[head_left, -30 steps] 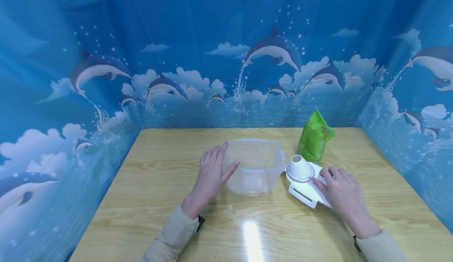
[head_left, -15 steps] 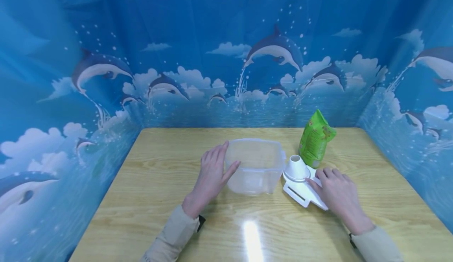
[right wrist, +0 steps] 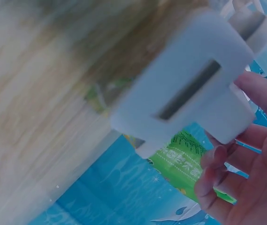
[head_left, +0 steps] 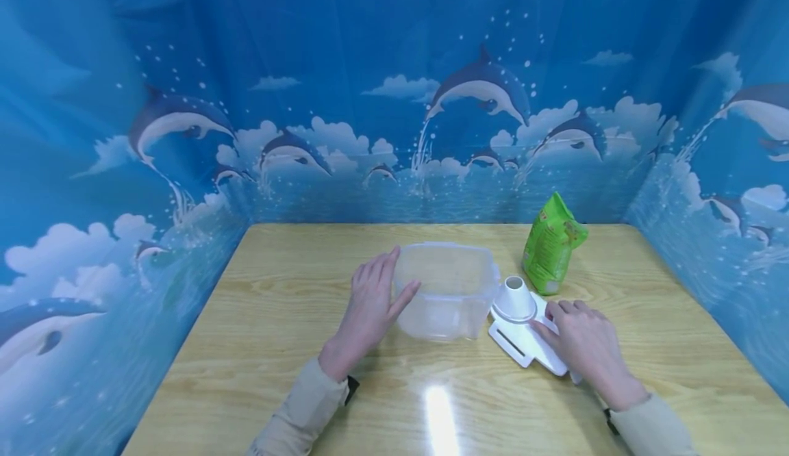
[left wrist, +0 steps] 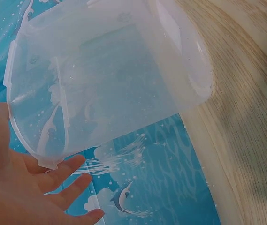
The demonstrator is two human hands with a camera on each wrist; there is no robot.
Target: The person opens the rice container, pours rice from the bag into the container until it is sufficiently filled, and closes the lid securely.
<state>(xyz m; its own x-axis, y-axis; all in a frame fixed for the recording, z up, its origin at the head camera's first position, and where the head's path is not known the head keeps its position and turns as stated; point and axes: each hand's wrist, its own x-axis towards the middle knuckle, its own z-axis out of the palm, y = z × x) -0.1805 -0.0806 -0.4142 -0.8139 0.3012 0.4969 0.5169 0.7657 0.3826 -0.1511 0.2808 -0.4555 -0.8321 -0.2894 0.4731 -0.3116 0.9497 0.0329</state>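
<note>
A translucent plastic container [head_left: 445, 271], open at the top, stands mid-table. My left hand [head_left: 365, 302] rests on its left side with straight, spread fingers; in the left wrist view the fingers [left wrist: 65, 180] lie along the container's rim. My right hand [head_left: 585, 343] pinches the edge of a white lid [head_left: 535, 339] between thumb and fingers. That lid has slotted side flaps and a cone-shaped spout [head_left: 514, 298] on top. In the right wrist view the lid is tilted and a slotted flap [right wrist: 189, 91] faces the camera. The lid's left part is close beside the container.
A green bag [head_left: 551, 247] with print stands behind the lid, at the back right of the wooden table [head_left: 296, 285]. Blue dolphin-printed curtains [head_left: 345, 100] enclose the back and both sides. A bright light reflection [head_left: 440, 415] lies on the table front.
My right hand has drawn the white lid slightly toward me and left, turning it a little, so the green bag's base shows more. The left hand and container have stayed almost still.
</note>
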